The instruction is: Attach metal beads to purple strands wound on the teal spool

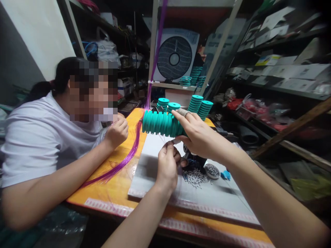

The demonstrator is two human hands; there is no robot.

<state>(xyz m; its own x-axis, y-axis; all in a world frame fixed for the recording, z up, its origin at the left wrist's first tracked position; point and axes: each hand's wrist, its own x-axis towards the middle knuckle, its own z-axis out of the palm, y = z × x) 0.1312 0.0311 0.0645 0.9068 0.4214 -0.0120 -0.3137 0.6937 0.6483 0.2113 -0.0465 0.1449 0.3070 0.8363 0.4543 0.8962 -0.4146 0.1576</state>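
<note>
Teal spools (pixel 161 123), lined up in a row, sit above a pale board (pixel 148 172). At the row's right end, the right hand (pixel 198 136) lays its fingers on top with the thumb lower down; I cannot tell how firmly it grips. Just below the row, the left hand (pixel 167 165) has its fingertips pinched narrowly together, whatever is between them too small to tell

Dim light; pale wall (pixel 38 27) left; crowded shelves (pixel 284 90) right; box fan (pixel 174 58) on rack (pixel 224 34).
</note>
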